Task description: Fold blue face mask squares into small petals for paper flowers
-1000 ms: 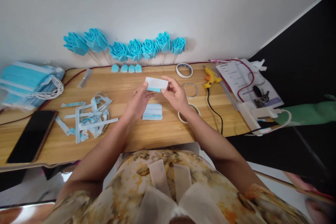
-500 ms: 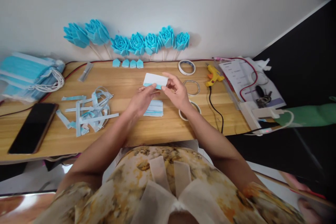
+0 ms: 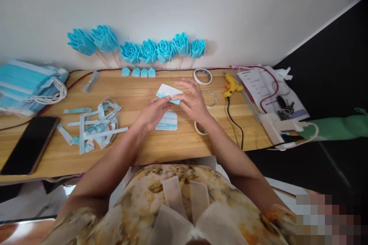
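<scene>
Both my hands hold a small folded piece of blue and white mask fabric [image 3: 168, 92] above the middle of the wooden table [image 3: 178, 141]. My left hand [image 3: 153, 110] pinches its lower left edge. My right hand [image 3: 193, 99] grips its right side, with some fingers stretched out over it. Under the hands a small stack of cut mask pieces [image 3: 166, 121] lies flat on the table.
Blue fabric roses [image 3: 149, 49] lean on the wall at the back. Cut mask strips [image 3: 93, 126], a phone [image 3: 27, 145] and a pile of masks [image 3: 27, 86] lie to the left. Tape rolls [image 3: 202, 76], a yellow glue gun [image 3: 232, 84] and papers [image 3: 263, 84] sit to the right.
The fabric piece has been lowered and tilted from upright toward flat. My right hand has moved over it with fingers spread further.
</scene>
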The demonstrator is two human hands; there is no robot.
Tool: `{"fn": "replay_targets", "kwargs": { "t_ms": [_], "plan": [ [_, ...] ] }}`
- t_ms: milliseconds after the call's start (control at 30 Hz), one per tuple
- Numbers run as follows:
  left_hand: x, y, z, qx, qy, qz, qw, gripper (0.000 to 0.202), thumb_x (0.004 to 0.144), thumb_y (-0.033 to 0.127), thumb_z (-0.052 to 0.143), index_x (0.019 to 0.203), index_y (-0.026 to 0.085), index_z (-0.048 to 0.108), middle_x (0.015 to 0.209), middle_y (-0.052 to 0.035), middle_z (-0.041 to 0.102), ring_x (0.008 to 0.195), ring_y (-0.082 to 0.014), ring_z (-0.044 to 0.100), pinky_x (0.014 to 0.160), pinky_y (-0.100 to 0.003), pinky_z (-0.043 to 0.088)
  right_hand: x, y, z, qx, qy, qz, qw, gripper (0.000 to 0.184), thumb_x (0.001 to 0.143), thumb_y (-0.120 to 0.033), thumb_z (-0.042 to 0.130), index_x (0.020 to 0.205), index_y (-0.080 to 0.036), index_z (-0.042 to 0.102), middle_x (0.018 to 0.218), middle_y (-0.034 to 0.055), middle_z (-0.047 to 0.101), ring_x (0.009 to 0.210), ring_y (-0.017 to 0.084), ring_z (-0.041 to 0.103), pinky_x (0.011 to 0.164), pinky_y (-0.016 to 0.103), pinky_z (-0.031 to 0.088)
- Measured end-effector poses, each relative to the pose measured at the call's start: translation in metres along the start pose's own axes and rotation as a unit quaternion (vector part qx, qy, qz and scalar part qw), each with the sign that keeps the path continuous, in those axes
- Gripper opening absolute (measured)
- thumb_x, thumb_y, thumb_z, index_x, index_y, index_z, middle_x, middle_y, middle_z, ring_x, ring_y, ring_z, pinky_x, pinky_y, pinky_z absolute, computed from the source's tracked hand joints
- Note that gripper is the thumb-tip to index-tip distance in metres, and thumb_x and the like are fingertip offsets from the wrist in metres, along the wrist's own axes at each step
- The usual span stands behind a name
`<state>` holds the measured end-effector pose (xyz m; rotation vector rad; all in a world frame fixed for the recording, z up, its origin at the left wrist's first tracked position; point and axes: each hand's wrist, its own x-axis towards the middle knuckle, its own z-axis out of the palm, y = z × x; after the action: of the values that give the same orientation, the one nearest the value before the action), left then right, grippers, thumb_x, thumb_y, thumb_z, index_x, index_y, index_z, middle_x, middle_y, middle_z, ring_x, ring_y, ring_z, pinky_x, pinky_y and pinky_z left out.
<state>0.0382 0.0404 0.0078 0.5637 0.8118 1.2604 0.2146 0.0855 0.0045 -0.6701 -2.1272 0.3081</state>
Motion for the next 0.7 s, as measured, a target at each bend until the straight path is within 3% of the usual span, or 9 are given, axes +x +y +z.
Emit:
{"fn": "replay_targets", "kwargs": {
  "t_ms": [200, 333, 500, 700],
  "plan": [
    [0.0013, -0.0034, -0.0004, 0.066, 0.003, 0.057, 0.996, 0.021, 0.07, 0.036, 0.087, 0.075, 0.018, 0.078, 0.076, -0.0018, 0.075, 0.079, -0.0154, 0.067, 0.085, -0.031, 0.05, -0.0016, 0.005, 0.0022, 0.024, 0.022, 0.01, 0.999, 0.026, 0.094, -0.019, 0.056, 0.099, -0.035, 0.076, 0.131, 0.0006, 0.067, 0.131, 0.027, 0.053, 0.112, 0.055, 0.041],
    [0.0002, -0.0013, 0.0019, 0.044, 0.013, 0.058, 0.997, 0.022, 0.067, 0.036, 0.089, 0.069, 0.019, 0.075, 0.077, -0.0013, 0.076, 0.076, -0.0144, 0.067, 0.083, -0.03, 0.052, -0.0009, 0.0058, 0.002, 0.027, 0.001, 0.043, 0.999, 0.019, 0.094, -0.029, 0.06, 0.096, -0.035, 0.078, 0.13, 0.0011, 0.069, 0.128, 0.027, 0.055, 0.112, 0.056, 0.041],
    [0.0, -0.0004, 0.0014, 0.051, 0.015, 0.051, 0.997, 0.024, 0.069, 0.037, 0.087, 0.08, 0.018, 0.077, 0.081, -0.0037, 0.077, 0.08, -0.0174, 0.069, 0.083, -0.032, 0.051, -0.0014, 0.0022, 0.003, 0.068, 0.007, 0.058, 0.996, 0.016, 0.095, -0.031, 0.062, 0.095, -0.034, 0.078, 0.129, 0.0021, 0.07, 0.128, 0.025, 0.056, 0.113, 0.054, 0.042],
    [0.0043, -0.0056, -0.0047, 0.12, 0.032, 0.079, 0.989, 0.027, 0.073, 0.042, 0.083, 0.084, 0.017, 0.079, 0.086, -0.006, 0.077, 0.085, -0.0186, 0.068, 0.086, -0.032, 0.049, -0.0033, -0.0029, 0.0076, 0.159, 0.01, 0.158, 0.975, 0.007, 0.087, -0.033, 0.071, 0.088, -0.027, 0.075, 0.127, 0.0046, 0.07, 0.123, 0.023, 0.062, 0.11, 0.047, 0.045]
  ]
}}
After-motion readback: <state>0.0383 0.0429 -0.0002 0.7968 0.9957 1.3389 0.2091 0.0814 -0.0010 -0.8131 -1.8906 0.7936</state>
